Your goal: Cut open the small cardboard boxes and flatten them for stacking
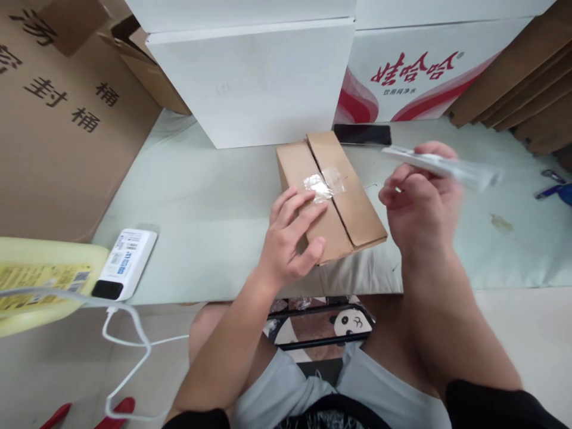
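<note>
Near the front edge of the cloth-covered table (201, 238), the left hand (286, 247) is resting loose, spread fingers on a taped cardboard box (347, 199), seemingly steadying it; the right hand (422, 205) is grasping a slim implement (467, 169), too blurred to identify.

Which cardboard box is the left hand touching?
The small brown box, with clear tape over its seam, under the left hand; the white boxes and large printed brown box are untouched.

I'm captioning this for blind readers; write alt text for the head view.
A person's left hand rests on a taped brown cardboard box while the right hand holds a slim pale object, blurred. White cartons stand behind on a pale green cloth.
</note>
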Tool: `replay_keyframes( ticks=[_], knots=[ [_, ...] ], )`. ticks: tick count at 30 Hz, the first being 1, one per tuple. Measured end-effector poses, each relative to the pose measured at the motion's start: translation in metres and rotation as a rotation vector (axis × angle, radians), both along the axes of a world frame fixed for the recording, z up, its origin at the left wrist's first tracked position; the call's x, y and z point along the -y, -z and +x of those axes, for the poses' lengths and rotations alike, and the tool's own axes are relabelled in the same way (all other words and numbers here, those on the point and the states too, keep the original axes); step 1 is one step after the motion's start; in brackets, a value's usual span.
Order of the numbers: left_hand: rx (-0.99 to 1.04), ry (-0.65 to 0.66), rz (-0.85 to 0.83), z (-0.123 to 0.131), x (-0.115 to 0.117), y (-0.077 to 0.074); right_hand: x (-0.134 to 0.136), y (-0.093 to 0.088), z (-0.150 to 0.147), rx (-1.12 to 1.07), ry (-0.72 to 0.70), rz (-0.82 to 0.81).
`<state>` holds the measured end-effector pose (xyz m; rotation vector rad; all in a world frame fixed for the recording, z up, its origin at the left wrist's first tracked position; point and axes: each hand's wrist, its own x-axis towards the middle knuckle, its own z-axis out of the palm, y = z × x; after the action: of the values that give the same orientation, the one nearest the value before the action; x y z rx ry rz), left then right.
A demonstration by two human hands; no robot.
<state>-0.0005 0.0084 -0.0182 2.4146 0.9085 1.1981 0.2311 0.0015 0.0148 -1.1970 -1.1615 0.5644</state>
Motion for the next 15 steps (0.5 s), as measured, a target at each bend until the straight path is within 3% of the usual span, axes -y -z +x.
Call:
replay_keyframes(
  ticks=[4, 8, 15],
  knots=[
    [-0.029, -0.005, -0.033, 0.005, 0.007, 0.0, 0.021, -0.015, -0.017, 0.094, 0.078, 0.072],
    [-0.006, 0.01, -0.021, 0.006, 0.005, 0.002, 0.035, -0.022, -0.032, 0.254, -0.036, -0.065],
    [0.014, 0.003, -0.016, 0.007, 0.004, 0.005, 0.034, -0.023, -0.033, 0.468, -0.017, -0.14]
  ],
)
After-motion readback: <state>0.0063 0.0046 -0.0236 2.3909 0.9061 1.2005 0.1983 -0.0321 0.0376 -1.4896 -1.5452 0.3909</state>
